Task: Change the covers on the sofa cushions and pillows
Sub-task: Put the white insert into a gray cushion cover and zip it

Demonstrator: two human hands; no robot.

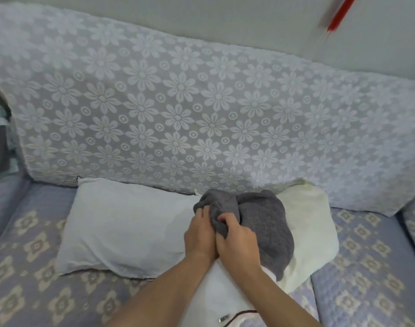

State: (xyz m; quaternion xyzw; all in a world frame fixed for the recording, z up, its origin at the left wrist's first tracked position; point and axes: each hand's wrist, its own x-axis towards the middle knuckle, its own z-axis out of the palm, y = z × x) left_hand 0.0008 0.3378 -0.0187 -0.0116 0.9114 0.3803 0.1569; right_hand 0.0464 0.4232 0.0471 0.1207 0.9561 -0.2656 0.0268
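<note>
Nearest the camera, a white pillow [216,296] is seen end-on between two bare forearms, a zipper pull and dark piping visible at its near end. Its far end is wrapped in a grey quilted cover [260,223], bunched up over it. The cover's gathered edge is gripped by the left hand [198,234], fingers curled into the fabric. The same edge is pinched by the right hand [237,241], fingers curled round a fold of it; both hands are pressed side by side, touching. A second bare white pillow [121,227] is laid flat on the seat to the left, touching the held one. A cream pillow [312,223] is laid to the right, partly hidden behind the grey cover. Both rest on a lilac seat cover [32,256] with beige flower motifs. Behind them, the backrest is draped in a lilac daisy-patterned cloth [178,109]. A blurred red object [338,15] is seen top right against the wall.
</note>
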